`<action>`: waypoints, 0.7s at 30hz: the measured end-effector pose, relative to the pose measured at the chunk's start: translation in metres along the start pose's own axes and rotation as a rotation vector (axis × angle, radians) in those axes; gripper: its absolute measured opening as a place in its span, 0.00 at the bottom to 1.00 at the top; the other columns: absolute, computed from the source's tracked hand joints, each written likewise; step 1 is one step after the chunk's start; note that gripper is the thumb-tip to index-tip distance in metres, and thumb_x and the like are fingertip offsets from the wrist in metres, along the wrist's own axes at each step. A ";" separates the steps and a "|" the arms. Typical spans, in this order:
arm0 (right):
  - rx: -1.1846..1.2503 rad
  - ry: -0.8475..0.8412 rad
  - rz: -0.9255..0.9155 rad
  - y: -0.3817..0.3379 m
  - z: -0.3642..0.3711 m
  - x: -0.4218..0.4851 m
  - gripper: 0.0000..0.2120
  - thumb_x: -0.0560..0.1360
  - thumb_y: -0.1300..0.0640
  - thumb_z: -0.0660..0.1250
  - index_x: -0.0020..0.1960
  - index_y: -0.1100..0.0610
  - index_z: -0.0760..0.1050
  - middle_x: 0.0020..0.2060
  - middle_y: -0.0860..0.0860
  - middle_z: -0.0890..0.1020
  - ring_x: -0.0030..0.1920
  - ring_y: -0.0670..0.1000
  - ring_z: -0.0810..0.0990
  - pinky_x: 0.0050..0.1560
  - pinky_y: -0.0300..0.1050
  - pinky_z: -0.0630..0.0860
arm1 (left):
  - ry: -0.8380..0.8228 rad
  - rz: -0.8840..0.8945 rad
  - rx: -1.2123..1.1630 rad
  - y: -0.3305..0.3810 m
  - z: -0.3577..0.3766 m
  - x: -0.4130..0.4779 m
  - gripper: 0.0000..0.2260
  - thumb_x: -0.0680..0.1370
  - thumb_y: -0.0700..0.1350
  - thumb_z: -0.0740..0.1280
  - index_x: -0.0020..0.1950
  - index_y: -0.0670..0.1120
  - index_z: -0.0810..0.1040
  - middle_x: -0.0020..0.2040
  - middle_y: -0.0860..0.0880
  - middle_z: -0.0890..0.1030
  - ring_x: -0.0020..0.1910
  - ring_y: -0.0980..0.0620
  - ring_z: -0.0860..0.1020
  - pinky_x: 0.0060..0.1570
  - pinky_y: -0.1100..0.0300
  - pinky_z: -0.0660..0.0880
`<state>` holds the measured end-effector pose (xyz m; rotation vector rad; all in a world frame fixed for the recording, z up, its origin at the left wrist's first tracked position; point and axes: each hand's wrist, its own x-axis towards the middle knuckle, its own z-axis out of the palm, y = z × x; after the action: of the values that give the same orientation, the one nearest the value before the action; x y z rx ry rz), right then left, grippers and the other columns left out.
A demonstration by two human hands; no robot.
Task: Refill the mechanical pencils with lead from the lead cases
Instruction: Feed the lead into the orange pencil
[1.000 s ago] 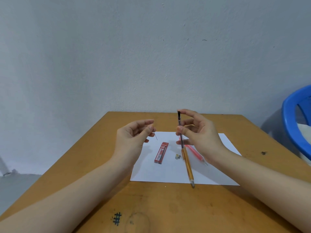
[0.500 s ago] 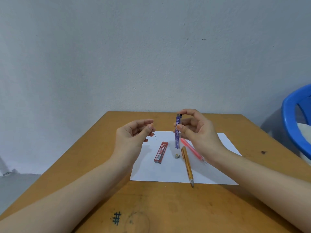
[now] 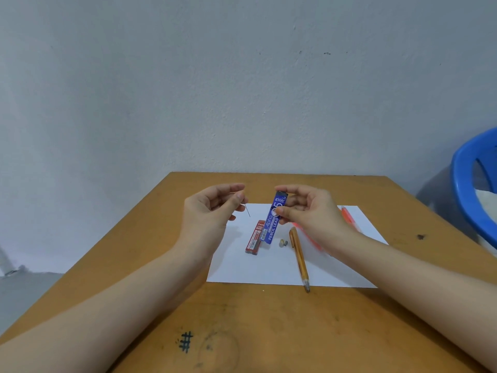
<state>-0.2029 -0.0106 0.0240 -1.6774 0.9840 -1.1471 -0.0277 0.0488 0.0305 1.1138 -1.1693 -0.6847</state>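
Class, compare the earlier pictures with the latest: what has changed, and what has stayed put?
The right hand has turned the blue lead case it grips: first edge-on, now its printed face shows, lower end tilted left. The left hand still pinches one lead. The red case, orange pencil, pink pencil and small cap lie unmoved on the paper.

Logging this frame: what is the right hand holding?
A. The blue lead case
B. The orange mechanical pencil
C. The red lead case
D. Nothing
A: the right hand pinches the blue lead case above the paper, where the orange mechanical pencil and the red lead case lie untouched; the left hand pinches a thin lead.
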 end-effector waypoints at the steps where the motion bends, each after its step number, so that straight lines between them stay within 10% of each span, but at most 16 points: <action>1: -0.008 -0.010 0.024 0.002 0.000 0.001 0.17 0.72 0.69 0.68 0.59 0.59 0.76 0.40 0.54 0.83 0.39 0.50 0.84 0.43 0.41 0.81 | -0.002 0.003 0.000 0.000 0.000 0.000 0.06 0.76 0.42 0.68 0.46 0.53 0.81 0.39 0.54 0.84 0.38 0.60 0.81 0.39 0.68 0.77; 5: -0.116 -0.051 0.129 0.007 0.002 0.007 0.19 0.72 0.67 0.70 0.62 0.60 0.76 0.45 0.63 0.81 0.41 0.47 0.81 0.44 0.37 0.80 | -0.007 0.004 0.003 0.000 0.000 0.000 0.06 0.76 0.41 0.68 0.45 0.53 0.80 0.38 0.54 0.84 0.37 0.60 0.81 0.38 0.68 0.77; 11: -0.303 -0.087 0.223 0.009 0.003 0.012 0.17 0.73 0.62 0.71 0.62 0.56 0.77 0.42 0.45 0.80 0.40 0.40 0.77 0.31 0.26 0.71 | -0.016 0.013 0.005 0.000 -0.001 0.000 0.06 0.76 0.41 0.68 0.46 0.53 0.80 0.39 0.54 0.84 0.38 0.60 0.81 0.39 0.66 0.77; 21: -0.568 -0.155 0.187 0.011 0.008 0.013 0.18 0.77 0.57 0.67 0.66 0.56 0.73 0.58 0.50 0.79 0.39 0.40 0.71 0.34 0.31 0.65 | -0.020 0.020 0.016 -0.002 -0.001 0.001 0.06 0.76 0.42 0.68 0.46 0.53 0.81 0.39 0.54 0.85 0.38 0.59 0.81 0.40 0.65 0.77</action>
<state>-0.1929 -0.0246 0.0153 -2.0209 1.4202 -0.6312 -0.0261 0.0479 0.0285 1.1096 -1.2035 -0.6733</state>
